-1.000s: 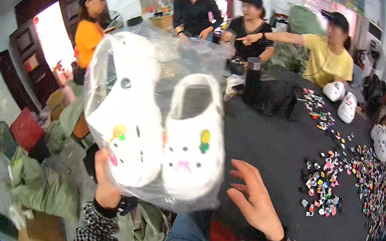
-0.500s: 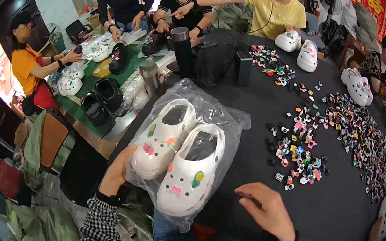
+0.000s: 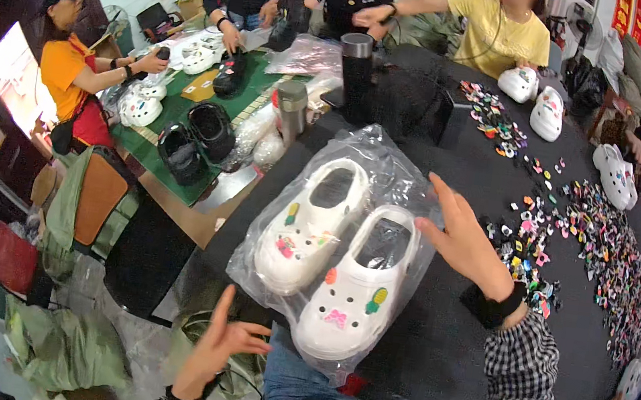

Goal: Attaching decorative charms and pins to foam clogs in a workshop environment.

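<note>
A pair of white clogs [image 3: 343, 334] lies toes toward me inside a clear plastic bag [image 3: 246, 271] at the near left edge of the black table. Pineapple, bow and other small coloured charms sit on their toes. My left hand [image 3: 220, 349] is off the bag, just below its lower left corner, empty with fingers apart. At the bag's right side is my right hand [image 3: 472, 248], fingers spread and thumb by the right clog's heel strap. Whether its fingertips touch the plastic I cannot tell.
Loose shoe charms [image 3: 612, 263] cover the table's right side. A black tumbler [image 3: 356, 67] and a steel flask [image 3: 292, 111] stand beyond the bag. More white clogs [image 3: 546, 115] sit at the far right. Several people work around, some at a green table [image 3: 145, 146] holding black clogs [image 3: 210, 130].
My left hand has let go of the bag and drawn down toward me. My right hand has moved up to the bag's right side. The view has shifted, so the scene sits farther right.
</note>
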Available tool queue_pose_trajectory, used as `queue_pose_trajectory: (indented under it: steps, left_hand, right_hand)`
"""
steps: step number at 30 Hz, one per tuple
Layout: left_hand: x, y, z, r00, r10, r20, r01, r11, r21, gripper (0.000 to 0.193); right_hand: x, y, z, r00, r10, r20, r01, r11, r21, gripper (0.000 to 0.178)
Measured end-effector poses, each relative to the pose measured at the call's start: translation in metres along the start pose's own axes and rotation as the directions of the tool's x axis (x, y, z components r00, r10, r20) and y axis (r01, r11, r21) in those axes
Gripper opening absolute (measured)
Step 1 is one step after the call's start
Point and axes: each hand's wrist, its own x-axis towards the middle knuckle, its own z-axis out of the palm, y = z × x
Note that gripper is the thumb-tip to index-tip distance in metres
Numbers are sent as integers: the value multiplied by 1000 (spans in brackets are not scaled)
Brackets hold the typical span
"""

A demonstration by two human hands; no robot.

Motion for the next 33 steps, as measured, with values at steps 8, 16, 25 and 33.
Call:
queue_pose_trajectory:
  steps: [8,16,25,33]
  left_hand:
    - [24,-5,35,999,15,34,-10,991,-131,96]
    - [48,34,-6,928,295,-228,-284,955,82,77]
    - [71,12,-18,849,368,-378,-314,928,198,45]
    - [58,0,-25,877,224,-426,-161,971,178,40]
  right_hand:
    - [-26,-34,-20,964,110,242,-136,986,93,18]
    - [-74,-104,-32,688,-99,719,-387,788,479,51]
    - [-71,-97,-11,822,-399,406,235,888,395,52]
    - [-42,-78,-3,840,-285,462,343,938,-43,70]
